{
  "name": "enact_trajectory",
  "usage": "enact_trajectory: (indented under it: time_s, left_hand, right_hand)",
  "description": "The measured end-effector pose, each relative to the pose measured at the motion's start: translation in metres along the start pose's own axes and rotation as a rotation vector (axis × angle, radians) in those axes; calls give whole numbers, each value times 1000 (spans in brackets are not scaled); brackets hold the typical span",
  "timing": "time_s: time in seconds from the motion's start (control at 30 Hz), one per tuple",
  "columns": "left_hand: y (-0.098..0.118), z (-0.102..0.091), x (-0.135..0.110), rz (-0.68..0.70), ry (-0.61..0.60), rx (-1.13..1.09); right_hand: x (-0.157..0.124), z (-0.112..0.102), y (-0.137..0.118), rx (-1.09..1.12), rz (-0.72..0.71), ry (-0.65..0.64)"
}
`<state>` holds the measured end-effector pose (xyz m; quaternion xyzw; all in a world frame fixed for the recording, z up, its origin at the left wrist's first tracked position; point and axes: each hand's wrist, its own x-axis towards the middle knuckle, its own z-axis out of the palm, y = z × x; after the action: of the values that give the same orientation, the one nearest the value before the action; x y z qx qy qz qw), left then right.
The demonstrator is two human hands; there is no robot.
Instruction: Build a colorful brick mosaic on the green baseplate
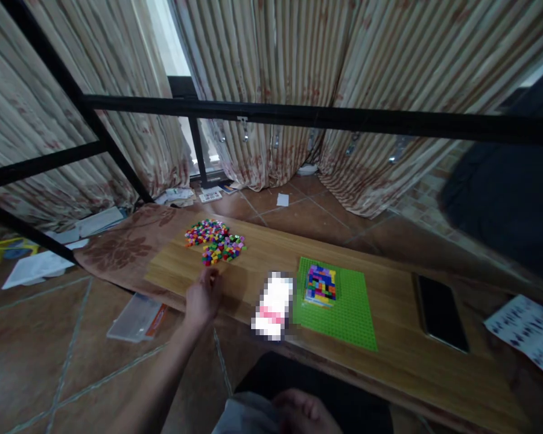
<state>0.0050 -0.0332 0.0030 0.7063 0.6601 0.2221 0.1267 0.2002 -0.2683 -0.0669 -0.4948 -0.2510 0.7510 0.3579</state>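
My left hand [203, 296] is over the near edge of the wooden board, just in front of a pile of small coloured toy bricks [215, 238]. Its fingers are curled together in a pinch; a small orange spot shows by the fingertips, too small to name. Low in the view my right hand [305, 408] rests near my lap, its fingers curled inward. Whatever it may hold is hidden. Right of the middle lies a green baseplate [350, 313], bearing a block of multicoloured bricks [320, 285] built up in layers.
A lit phone [274, 306], blurred out, lies between pile and baseplate. A dark phone or tablet [441, 312] is at the right, beside a printed sheet [529, 331]. A clear plastic box [136, 318] sits on the tiled floor. Black metal bars [298, 113] cross beyond the board [262, 244].
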Motion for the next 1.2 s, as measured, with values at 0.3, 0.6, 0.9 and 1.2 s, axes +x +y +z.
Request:
enact_trajectory:
  time_s: [0.3,0.6,0.9,1.2]
  left_hand:
    - [77,27,-137,269,-241,-554]
    - [131,46,-120,560,0,-508]
    - [159,63,-113,585,-49,-543]
    - [163,53,-77,480,-122,-510]
  right_hand:
    - [-18,11,-80,69,-308,386]
    - [-23,-11,-115,137,-466,630]
    - [-22,-37,-134,-14,-525,666]
    - [-1,-101,-167,-662,-698,908]
